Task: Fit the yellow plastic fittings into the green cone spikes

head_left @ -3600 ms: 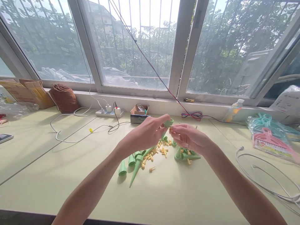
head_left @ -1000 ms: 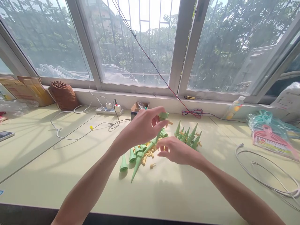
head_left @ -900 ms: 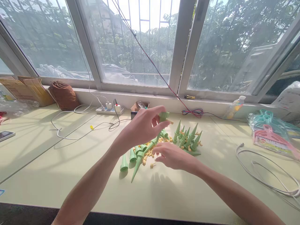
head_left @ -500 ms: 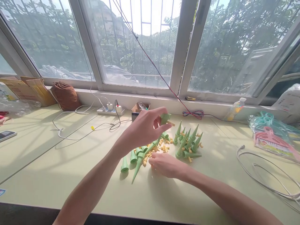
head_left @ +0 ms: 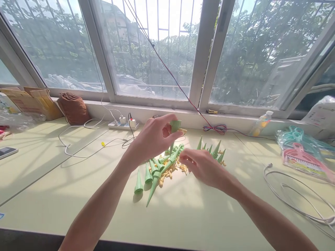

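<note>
My left hand (head_left: 153, 137) is raised over the pile, its fingers wrapped round a green plastic watering spike (head_left: 175, 125). The spike's wide end faces up, its tip points down, and a small yellow valve (head_left: 182, 131) sticks out from its side. Lower and to the right, my right hand (head_left: 205, 164) has its thumb and fingers pinched together; what they hold, if anything, is hidden. Between the hands lies a heap of loose green spikes (head_left: 156, 179) and small yellow valves (head_left: 170, 171). Behind my right hand stand several spikes with yellow valves (head_left: 217, 150), partly covered.
Along the window sill lie a power strip (head_left: 123, 124), a brown drawstring bag (head_left: 73, 108) and a bottle (head_left: 261, 123). Bagged dustpan-and-brush sets (head_left: 300, 153) and a coiled grey cable (head_left: 290, 191) occupy the right. A phone-like device (head_left: 8, 152) lies far left.
My right hand has lifted from the near edge of the yellow valves and moved up and right, towards the held spike. My left hand has shifted slightly left and up, still holding the spike.
</note>
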The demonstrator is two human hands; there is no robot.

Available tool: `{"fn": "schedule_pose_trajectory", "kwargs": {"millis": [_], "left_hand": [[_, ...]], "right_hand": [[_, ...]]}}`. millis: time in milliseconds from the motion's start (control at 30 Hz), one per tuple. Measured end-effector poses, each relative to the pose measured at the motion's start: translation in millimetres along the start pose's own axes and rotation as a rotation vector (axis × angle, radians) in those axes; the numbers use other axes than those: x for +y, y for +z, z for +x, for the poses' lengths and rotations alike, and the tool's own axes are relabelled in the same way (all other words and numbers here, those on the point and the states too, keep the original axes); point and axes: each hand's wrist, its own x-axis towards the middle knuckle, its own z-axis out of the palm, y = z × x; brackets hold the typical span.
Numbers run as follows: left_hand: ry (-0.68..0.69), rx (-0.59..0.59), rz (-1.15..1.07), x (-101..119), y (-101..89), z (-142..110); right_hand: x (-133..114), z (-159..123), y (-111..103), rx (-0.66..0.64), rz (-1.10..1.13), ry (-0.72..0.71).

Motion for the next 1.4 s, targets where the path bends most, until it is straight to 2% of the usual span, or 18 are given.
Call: {"fn": "schedule_pose_trajectory", "kwargs": {"millis": [67,167,400,633,1000,1233,1400], "left_hand": [[0.005,-0.004,-0.007,-1.0,0.6,0.1],[-0.012,-0.041,0.002,-2.4,3.5,0.0],[-0.007,-0.075,-0.023,-5.0,5.9,0.4],[0.001,-0.109,0.017,-2.9,10.5,-1.1],[0.032,-0.063,0.046,-0.2,12.8,-0.9],[0.008,-0.110,0.007,2.6,11.7,-0.6],[0.004,-0.099,-0.016,-1.2,13.1,-0.8]], "right_hand": [[5.4,2.8,-7.8,0.135,0.054,0.025],[9.0,6.5,-15.9,0.262,0.128,0.060],[10.6,9.2,-20.3,0.405,0.135,0.059],[9.3,9.5,-19.0,0.430,0.242,0.102],[3.6,8.0,-20.9,0.512,0.472,0.141],[3.1,8.3,-17.7,0.537,0.492,0.102],[4.9,8.2,-15.3,0.576,0.464,0.096]]}}
